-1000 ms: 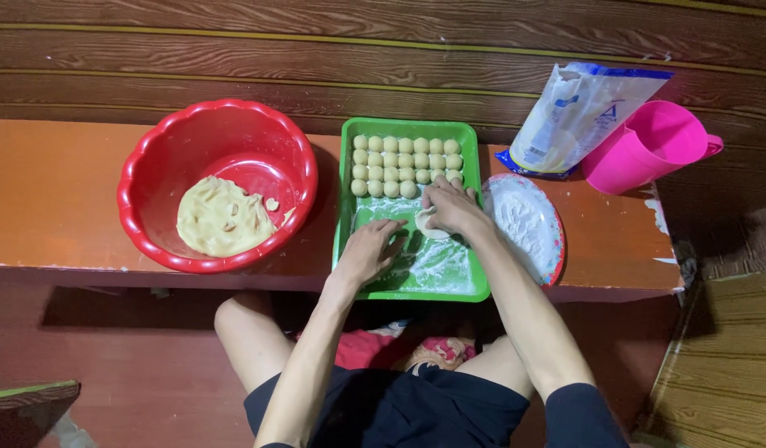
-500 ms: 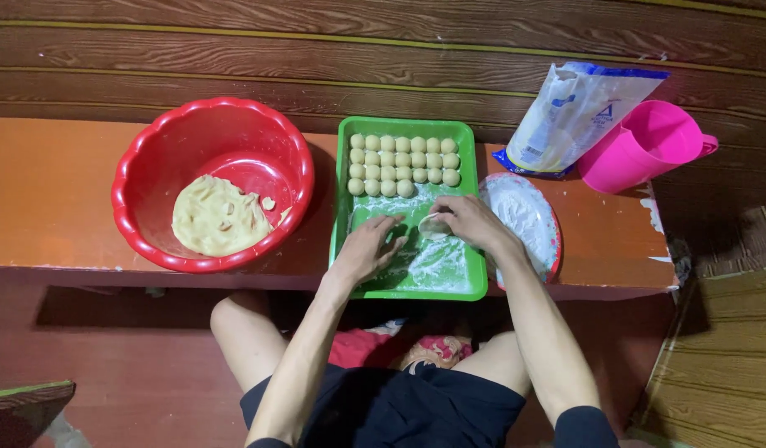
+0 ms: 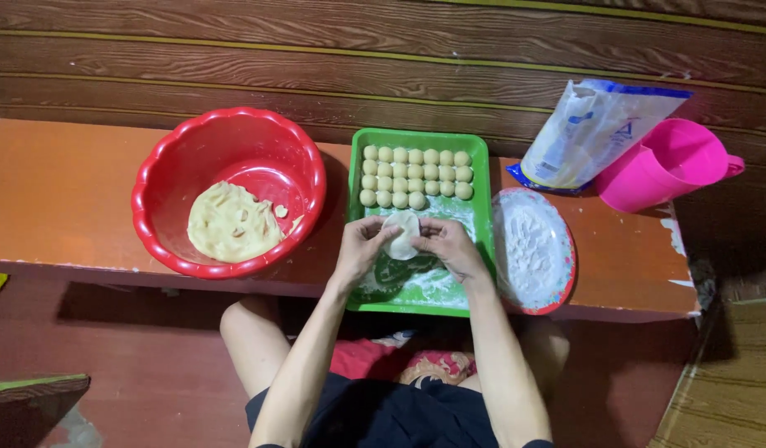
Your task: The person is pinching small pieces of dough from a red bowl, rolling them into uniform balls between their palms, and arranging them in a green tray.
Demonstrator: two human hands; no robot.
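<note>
A pale, flattened dough round (image 3: 401, 233) sits pinched above the floured green tray (image 3: 481, 217).

Left hand (image 3: 362, 249), right hand (image 3: 449, 246); fingertips together

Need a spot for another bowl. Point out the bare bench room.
Bare bench lies left of the red bowl. The right end, beyond the floured plate under the pink jug, is smaller. The green tray middle is crowded.

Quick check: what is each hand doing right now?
Left hand: closed on the left edge of a flat dough piece, above the green tray.
Right hand: closed on the same dough piece's right edge.
</note>
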